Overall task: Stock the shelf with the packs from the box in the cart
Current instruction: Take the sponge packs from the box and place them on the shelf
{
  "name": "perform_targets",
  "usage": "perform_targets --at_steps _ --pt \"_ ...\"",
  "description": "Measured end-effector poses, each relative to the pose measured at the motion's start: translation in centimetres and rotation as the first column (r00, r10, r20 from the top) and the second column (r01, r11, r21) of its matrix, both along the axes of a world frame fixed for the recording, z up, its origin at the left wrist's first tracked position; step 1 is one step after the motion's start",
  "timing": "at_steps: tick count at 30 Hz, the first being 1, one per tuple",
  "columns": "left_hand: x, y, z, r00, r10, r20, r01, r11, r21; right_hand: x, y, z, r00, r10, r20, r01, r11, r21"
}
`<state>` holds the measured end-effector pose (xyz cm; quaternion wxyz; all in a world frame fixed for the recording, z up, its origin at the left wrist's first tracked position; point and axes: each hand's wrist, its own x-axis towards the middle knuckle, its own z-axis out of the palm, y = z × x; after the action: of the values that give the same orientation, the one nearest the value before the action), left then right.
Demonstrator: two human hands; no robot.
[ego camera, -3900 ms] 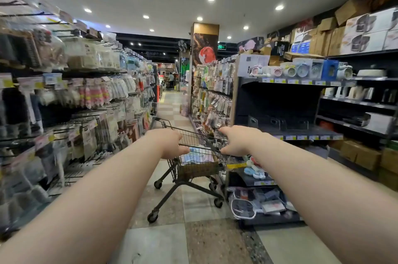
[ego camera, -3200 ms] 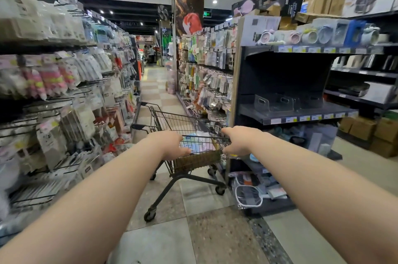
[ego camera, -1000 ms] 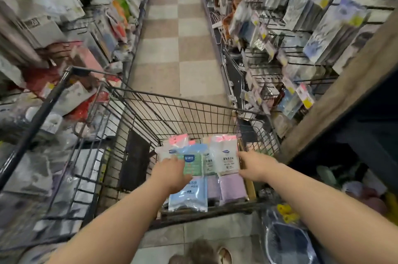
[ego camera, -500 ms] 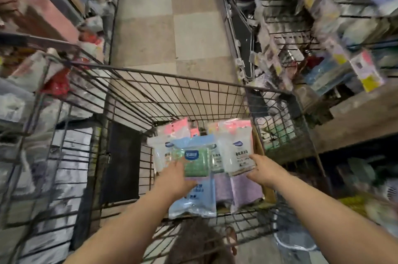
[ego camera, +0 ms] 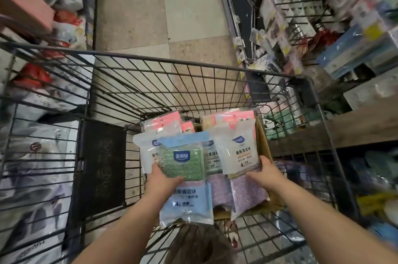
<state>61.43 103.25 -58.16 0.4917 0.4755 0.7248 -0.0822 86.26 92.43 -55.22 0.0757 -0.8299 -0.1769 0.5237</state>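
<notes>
L hand point(ego camera: 163, 179) grips blue pack point(ego camera: 187, 199), R hand point(ego camera: 266, 172) grips white pack point(ego camera: 239, 151) (in box point(ego camera: 264, 145)).

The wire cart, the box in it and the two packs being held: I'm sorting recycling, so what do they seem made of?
Black wire cart: metal rod, dark matte coating, by its welded grid. Brown box: likely cardboard, dull tan wall. Blue pack with green pad, gripped by the left hand: glossy wrinkled plastic film; pad looks like scouring fibre. White pack in the right hand: same film.
</notes>
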Motion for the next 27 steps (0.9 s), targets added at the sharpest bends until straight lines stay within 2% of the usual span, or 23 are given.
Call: perform_targets --at_steps 5,11,15,20,27 --pt "0.1 -0.6 -0.1 0.998 0.052 0.041 -0.05 0.997 -0.057 0.3 -0.3 -1.1 0.996 -0.063 -0.069 0.06 0.998 -0.037" --pt "-0.3 -1.2 0.8 0.967 0.202 0.155 -0.179 0.972 -0.149 -0.2 -0.3 -1.4 0.996 -0.001 -0.084 -0.002 0.999 -0.035" --pt "-0.6 -1.9 2.0 0.934 0.278 0.223 -0.25 0.957 -0.145 -0.8 -0.5 -0.1 0.994 -0.007 -0.107 0.013 0.998 0.054" --pt "-0.3 -2.7 5.7 0.871 0.347 0.349 -0.33 0.938 -0.108 -0.6 -0.9 4.6 0.993 -0.03 -0.114 0.058 0.967 0.248" --pt "1.0 -3.1 14.9 0.802 0.286 0.524 -0.369 0.928 0.059 0.8 -1.2 13.5 0.993 -0.102 -0.068 0.121 0.88 0.459"
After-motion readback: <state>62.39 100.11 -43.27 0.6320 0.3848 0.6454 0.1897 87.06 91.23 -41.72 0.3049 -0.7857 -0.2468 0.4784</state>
